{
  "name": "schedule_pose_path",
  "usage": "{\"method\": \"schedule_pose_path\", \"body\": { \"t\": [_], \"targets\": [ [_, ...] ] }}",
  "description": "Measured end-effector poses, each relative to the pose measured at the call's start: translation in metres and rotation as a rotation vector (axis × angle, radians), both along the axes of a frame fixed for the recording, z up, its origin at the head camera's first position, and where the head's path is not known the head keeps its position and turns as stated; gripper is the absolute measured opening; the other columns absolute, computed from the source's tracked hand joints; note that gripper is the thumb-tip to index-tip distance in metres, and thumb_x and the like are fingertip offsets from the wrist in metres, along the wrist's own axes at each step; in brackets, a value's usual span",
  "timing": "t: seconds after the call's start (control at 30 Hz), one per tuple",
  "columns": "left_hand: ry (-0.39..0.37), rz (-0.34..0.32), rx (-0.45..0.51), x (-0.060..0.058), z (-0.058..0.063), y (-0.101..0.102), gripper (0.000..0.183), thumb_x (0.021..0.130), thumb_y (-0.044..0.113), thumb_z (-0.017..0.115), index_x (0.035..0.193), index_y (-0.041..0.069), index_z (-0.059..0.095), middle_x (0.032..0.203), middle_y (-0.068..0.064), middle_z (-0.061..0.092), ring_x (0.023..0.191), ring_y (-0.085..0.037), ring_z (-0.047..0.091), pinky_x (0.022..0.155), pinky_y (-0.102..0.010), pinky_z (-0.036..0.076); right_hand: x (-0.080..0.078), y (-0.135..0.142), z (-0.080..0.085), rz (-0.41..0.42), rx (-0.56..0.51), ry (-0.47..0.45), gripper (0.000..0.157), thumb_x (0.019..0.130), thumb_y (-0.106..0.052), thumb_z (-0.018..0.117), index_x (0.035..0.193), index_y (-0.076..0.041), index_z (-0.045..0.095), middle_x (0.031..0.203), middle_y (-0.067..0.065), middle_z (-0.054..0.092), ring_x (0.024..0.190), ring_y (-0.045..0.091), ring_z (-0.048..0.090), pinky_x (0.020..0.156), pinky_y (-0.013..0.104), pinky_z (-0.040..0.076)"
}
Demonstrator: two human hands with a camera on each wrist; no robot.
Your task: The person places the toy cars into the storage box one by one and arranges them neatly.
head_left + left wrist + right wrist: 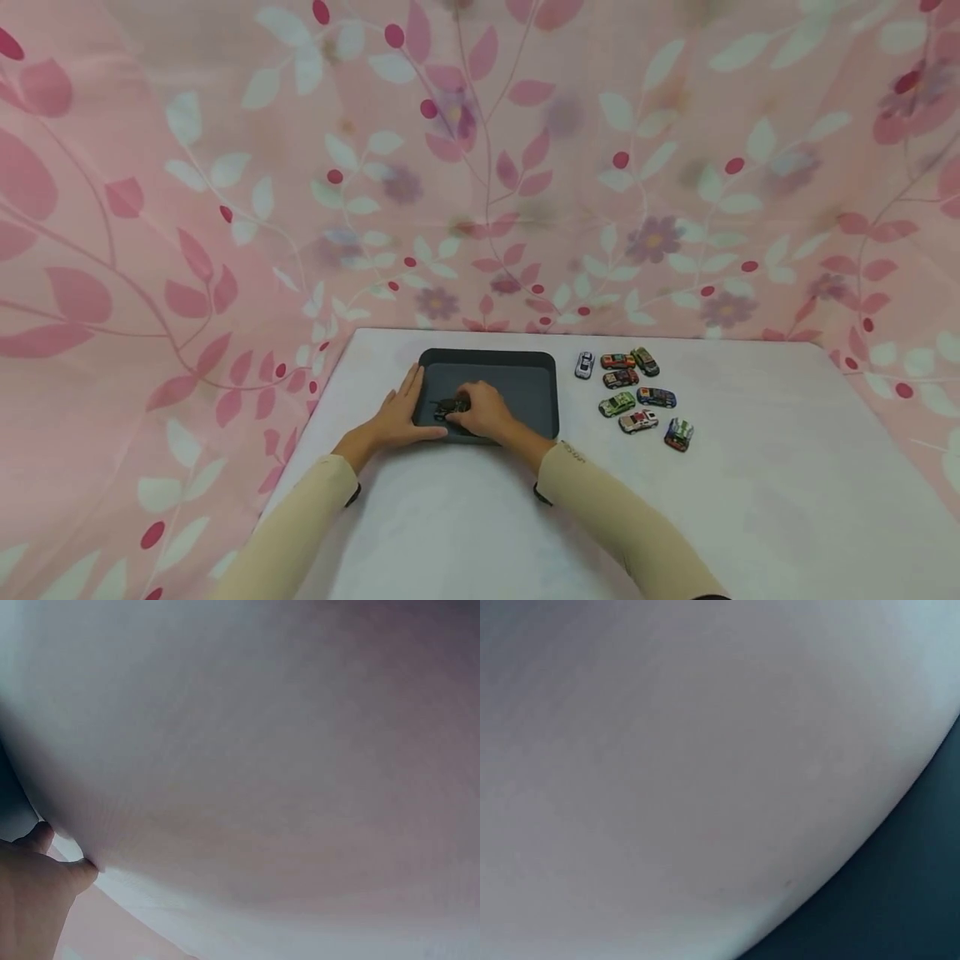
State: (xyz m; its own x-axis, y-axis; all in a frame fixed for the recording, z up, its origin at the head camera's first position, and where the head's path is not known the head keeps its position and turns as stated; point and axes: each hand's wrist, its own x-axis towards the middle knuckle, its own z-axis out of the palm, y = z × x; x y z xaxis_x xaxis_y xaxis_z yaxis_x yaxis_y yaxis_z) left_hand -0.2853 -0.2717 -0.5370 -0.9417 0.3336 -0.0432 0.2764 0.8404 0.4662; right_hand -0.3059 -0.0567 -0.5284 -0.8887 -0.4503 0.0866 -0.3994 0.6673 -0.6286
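Note:
A dark grey rectangular tray (pixel 517 375) lies on the white table. My right hand (pixel 486 410) reaches into it from the front and grips a small dark toy tank (pixel 450 407), low over the tray's floor. A thin barrel-like piece sticks out of the toy on the left, and the fingers hide part of its body. My left hand (pixel 397 419) rests at the tray's left front corner. Its fingers lie straight along the left rim, with the thumb stretched along the front rim. In the left wrist view, part of the left hand (pixel 34 889) shows at the lower left.
Several small toy cars lie to the right of the tray, among them a white car (pixel 584 365), an orange car (pixel 617 361), a blue car (pixel 656 397) and a green-and-white car (pixel 678 434). A pink floral curtain (pixel 487 167) hangs behind the table (pixel 787 483).

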Motion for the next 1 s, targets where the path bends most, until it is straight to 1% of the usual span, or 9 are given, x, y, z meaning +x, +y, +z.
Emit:
{"method": "schedule_pose_path", "body": {
  "t": [0.13, 0.23, 0.33, 0.47, 0.6, 0.67, 0.77, 0.9, 1.0],
  "targets": [
    [-0.03, 0.001, 0.007, -0.001, 0.0, 0.003, 0.129, 0.078, 0.073, 0.065, 0.158, 0.003, -0.008, 0.166, -0.015, -0.011, 0.153, -0.036, 0.008, 0.116, -0.067, 0.012, 0.0, 0.0, -0.002, -0.034, -0.009, -0.014, 0.036, 0.083, -0.028, 0.082, 0.109, -0.006, 0.07, 0.103, 0.009, 0.067, 0.096, 0.023, 0.063, 0.084, 0.04, 0.052],
    [-0.04, 0.008, -0.012, -0.002, 0.002, 0.001, 0.128, 0.078, 0.073, 0.066, 0.158, 0.005, -0.008, 0.167, -0.012, -0.011, 0.154, -0.034, 0.008, 0.117, -0.066, 0.012, -0.001, -0.003, -0.003, -0.036, -0.005, -0.007, 0.032, 0.083, -0.029, 0.082, 0.105, -0.009, 0.072, 0.101, 0.006, 0.067, 0.093, 0.019, 0.063, 0.082, 0.036, 0.052],
    [-0.023, 0.014, -0.018, -0.002, 0.003, -0.004, 0.128, 0.077, 0.07, 0.07, 0.159, 0.005, -0.004, 0.167, -0.013, -0.007, 0.152, -0.037, 0.014, 0.116, -0.067, 0.014, -0.002, -0.008, -0.004, -0.015, -0.01, -0.012, 0.031, 0.084, -0.031, 0.081, 0.106, -0.01, 0.072, 0.101, 0.004, 0.066, 0.093, 0.017, 0.062, 0.081, 0.032, 0.052],
    [0.023, 0.003, 0.005, -0.006, 0.0, -0.006, 0.131, 0.072, 0.069, 0.075, 0.16, 0.007, 0.0, 0.166, -0.015, 0.001, 0.144, -0.048, 0.028, 0.111, -0.068, 0.026, -0.002, -0.009, -0.004, -0.014, -0.007, -0.027, 0.033, 0.084, -0.032, 0.081, 0.107, -0.011, 0.072, 0.102, 0.003, 0.065, 0.093, 0.015, 0.061, 0.08, 0.03, 0.052],
    [0.062, -0.007, 0.008, -0.011, -0.004, -0.007, 0.134, 0.069, 0.073, 0.074, 0.16, 0.007, 0.002, 0.165, -0.017, 0.005, 0.139, -0.051, 0.034, 0.106, -0.066, 0.034, -0.001, -0.009, -0.002, -0.027, 0.001, -0.027, 0.033, 0.083, -0.032, 0.081, 0.107, -0.011, 0.072, 0.101, 0.002, 0.065, 0.091, 0.014, 0.06, 0.079, 0.03, 0.051],
    [0.068, -0.006, -0.002, -0.011, -0.004, -0.006, 0.136, 0.069, 0.073, 0.075, 0.159, 0.004, 0.001, 0.165, -0.019, 0.004, 0.141, -0.051, 0.032, 0.107, -0.066, 0.033, -0.001, -0.01, -0.002, -0.031, -0.001, -0.03, 0.033, 0.083, -0.032, 0.081, 0.107, -0.011, 0.072, 0.101, 0.003, 0.065, 0.09, 0.014, 0.06, 0.078, 0.03, 0.051],
    [0.052, -0.003, -0.008, -0.011, -0.002, -0.004, 0.137, 0.07, 0.071, 0.075, 0.158, -0.001, -0.001, 0.166, -0.021, 0.0, 0.146, -0.047, 0.023, 0.112, -0.066, 0.025, -0.001, -0.01, -0.002, -0.042, -0.001, -0.034, 0.034, 0.083, -0.034, 0.081, 0.108, -0.012, 0.072, 0.101, 0.002, 0.065, 0.09, 0.014, 0.06, 0.078, 0.03, 0.052],
    [0.003, -0.004, 0.003, -0.012, 0.0, -0.003, 0.136, 0.072, 0.066, 0.076, 0.157, -0.002, -0.005, 0.166, -0.02, -0.006, 0.152, -0.041, 0.011, 0.116, -0.066, 0.013, -0.001, -0.01, -0.001, -0.05, 0.003, -0.036, 0.035, 0.083, -0.035, 0.081, 0.109, -0.014, 0.072, 0.102, 0.001, 0.065, 0.091, 0.014, 0.061, 0.078, 0.031, 0.052],
    [-0.011, -0.015, 0.02, -0.012, 0.0, -0.003, 0.135, 0.072, 0.064, 0.078, 0.157, -0.002, -0.005, 0.166, -0.02, -0.007, 0.152, -0.041, 0.01, 0.116, -0.067, 0.012, 0.0, -0.01, -0.001, -0.05, 0.01, -0.043, 0.035, 0.083, -0.036, 0.081, 0.109, -0.014, 0.071, 0.102, 0.001, 0.065, 0.092, 0.014, 0.062, 0.079, 0.031, 0.052]
  ]
}}
